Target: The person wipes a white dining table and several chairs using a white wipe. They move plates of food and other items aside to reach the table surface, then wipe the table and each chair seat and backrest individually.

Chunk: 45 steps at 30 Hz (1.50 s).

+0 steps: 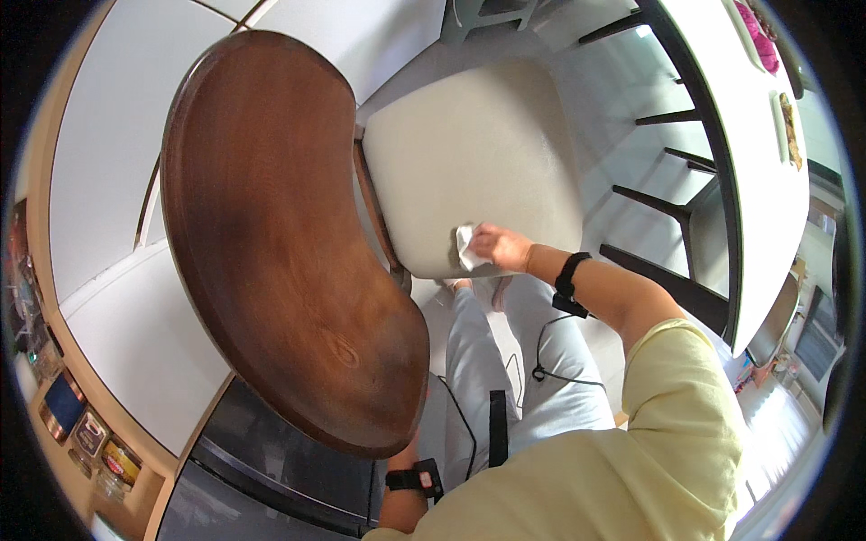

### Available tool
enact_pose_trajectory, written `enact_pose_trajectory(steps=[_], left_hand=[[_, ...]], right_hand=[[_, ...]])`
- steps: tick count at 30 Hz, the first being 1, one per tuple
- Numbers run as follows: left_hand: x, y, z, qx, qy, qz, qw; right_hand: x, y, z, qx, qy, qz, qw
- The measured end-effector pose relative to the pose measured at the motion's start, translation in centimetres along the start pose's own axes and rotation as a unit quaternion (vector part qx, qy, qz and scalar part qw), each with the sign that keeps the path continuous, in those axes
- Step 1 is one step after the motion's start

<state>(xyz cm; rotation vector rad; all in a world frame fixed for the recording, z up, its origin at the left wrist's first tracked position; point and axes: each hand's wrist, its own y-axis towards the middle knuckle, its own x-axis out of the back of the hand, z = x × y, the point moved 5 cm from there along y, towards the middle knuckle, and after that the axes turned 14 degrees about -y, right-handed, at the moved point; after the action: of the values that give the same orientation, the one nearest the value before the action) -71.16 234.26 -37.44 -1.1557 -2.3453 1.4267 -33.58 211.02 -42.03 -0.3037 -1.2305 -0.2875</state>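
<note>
My right hand (499,246) grips a crumpled white cloth or tissue (468,248) and presses it on the near edge of a cream chair seat (473,155). The chair's curved, dark brown wooden backrest (270,223) rises at the left, close to the camera. My left forearm, with a black strap at the wrist, reaches up under the backrest's near end. That hand itself is hidden behind the wood, so what its fingers do does not show.
A white table with a dark edge (720,135) stands at the right, bearing dishes, with dark-legged chairs (689,213) beneath. White cabinet fronts (128,128) and a shelf with jars (122,460) run along the left. Black cables hang near my legs.
</note>
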Motion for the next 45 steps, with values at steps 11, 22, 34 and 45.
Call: enact_pose_trajectory(steps=[11, 22, 34, 45], left_hand=[[-1.1, -2.2, -2.7, 0.125, 0.025, -0.115, 0.985], [-7.4, -4.1, -26.0, -0.218, 0.002, -0.2, 0.955], [-19.2, -6.0, -28.2, -0.243, 0.105, -0.208, 0.942], [-19.8, -5.9, -28.3, -0.271, 0.142, -0.202, 0.93]], right_hand=[[2.9, 22.5, -10.4, -0.212, -0.206, -0.027, 0.955], [7.3, 0.6, -26.5, -0.45, -0.241, 0.053, 0.858], [-0.6, -16.5, -6.9, -0.662, -0.091, -0.018, 0.743], [-4.1, -10.6, 5.2, -0.669, 0.06, -0.071, 0.737]])
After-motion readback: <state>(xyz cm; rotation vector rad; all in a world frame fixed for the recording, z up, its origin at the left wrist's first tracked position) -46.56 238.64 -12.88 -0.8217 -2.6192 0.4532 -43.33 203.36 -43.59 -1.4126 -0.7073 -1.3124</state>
